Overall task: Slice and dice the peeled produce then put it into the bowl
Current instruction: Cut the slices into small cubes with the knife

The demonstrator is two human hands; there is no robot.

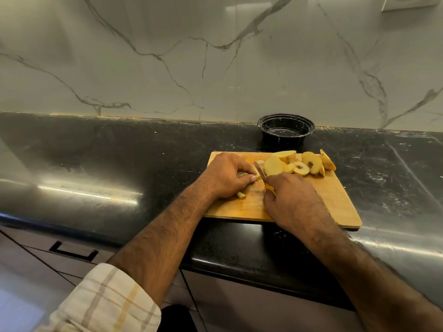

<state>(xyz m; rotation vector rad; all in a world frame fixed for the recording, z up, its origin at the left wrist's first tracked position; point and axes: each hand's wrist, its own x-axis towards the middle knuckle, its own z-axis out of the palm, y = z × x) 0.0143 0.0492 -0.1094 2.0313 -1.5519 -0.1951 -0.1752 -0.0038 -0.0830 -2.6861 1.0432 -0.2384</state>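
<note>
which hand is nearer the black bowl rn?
Right. The right hand, gripping the knife, sits almost straight below the black bowl. The left hand holds a piece further left on the cutting board.

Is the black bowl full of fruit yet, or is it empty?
Empty. The black bowl shows only its shiny bare bottom, and all the yellow slices lie on the cutting board.
</note>
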